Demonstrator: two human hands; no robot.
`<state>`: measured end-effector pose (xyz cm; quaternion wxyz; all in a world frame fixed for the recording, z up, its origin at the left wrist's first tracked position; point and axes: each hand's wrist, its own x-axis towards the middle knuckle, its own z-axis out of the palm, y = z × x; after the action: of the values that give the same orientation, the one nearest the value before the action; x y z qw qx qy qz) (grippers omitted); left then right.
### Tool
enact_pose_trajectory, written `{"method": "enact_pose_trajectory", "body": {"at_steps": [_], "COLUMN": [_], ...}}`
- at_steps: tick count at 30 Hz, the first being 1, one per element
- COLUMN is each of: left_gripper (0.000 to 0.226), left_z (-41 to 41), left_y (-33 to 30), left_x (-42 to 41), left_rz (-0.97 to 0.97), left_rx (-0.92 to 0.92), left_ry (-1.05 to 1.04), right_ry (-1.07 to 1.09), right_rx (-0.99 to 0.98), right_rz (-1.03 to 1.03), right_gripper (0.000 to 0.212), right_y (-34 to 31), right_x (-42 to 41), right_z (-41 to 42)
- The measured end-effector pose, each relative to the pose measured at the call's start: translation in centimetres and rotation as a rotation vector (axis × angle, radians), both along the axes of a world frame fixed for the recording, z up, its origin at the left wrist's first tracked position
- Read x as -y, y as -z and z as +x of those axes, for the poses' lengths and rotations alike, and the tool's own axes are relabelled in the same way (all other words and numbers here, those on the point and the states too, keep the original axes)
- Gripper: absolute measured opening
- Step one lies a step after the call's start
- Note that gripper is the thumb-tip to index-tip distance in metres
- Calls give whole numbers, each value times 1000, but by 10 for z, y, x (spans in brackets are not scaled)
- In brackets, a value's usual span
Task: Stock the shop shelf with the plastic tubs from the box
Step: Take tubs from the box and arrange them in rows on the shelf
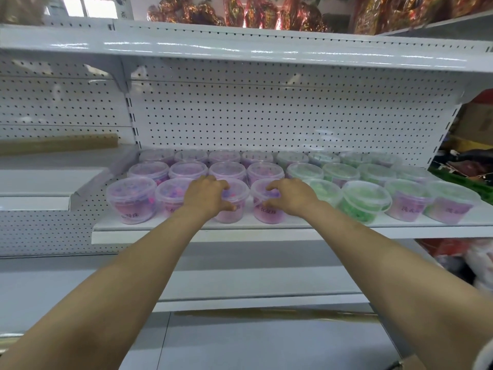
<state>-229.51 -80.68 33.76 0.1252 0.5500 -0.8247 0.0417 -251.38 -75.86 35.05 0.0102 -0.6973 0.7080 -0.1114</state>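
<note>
Both hands are on the front row of the shelf [266, 231]. Left hand [206, 197] is clamped over a purple tub [229, 206], fingers curled across the lid and thumb on the front wall; right hand [289, 196] grips the next purple tub [266, 206] the same way, fingers on the lid, thumb low on the side. Top-down grip makes sense: the tubs stand shoulder to shoulder, with no room to get fingers between them, so the lid and the front face are the only free surfaces. Looks like she's seating or squaring these two into line with the front edge. Stock is sorted by colour: purple tubs in three rows on the left, green tubs [365, 201] in rows on the right, with two pale lilac-filled ones [408, 202] at the far right front. Labels face out, which is probably the point of the adjusting. Rows look full front to back, so the task is near done. The box isn't in view. Pegboard back panel [266, 110] is bare.
</note>
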Motion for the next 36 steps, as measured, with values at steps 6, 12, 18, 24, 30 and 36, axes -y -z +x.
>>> {"method": "enact_pose_trajectory", "body": {"at_steps": [6, 12, 18, 24, 30, 36], "left_gripper": [64, 64, 64, 66, 67, 68], "left_z": [-1, -1, -1, -4, -11, -57], "left_y": [0, -3, -1, 0, -10, -27], "left_x": [-2, -3, -3, -2, 1, 23], "left_rz": [-3, 27, 32, 44, 98, 109], "left_rx": [10, 0, -12, -26, 21, -30], "left_ry": [-10, -5, -14, -25, -52, -76], "right_ry": [-80, -73, -85, -88, -157, -242], "right_rx": [10, 31, 22, -18, -98, -3], "right_rz": [84, 61, 56, 138, 155, 65], "right_gripper": [46, 54, 47, 49, 52, 44], "right_y": [-9, -6, -1, -6, -12, -40], "right_x": [-2, 2, 6, 12, 24, 43], "right_z": [-10, -5, -5, -2, -7, -53]}}
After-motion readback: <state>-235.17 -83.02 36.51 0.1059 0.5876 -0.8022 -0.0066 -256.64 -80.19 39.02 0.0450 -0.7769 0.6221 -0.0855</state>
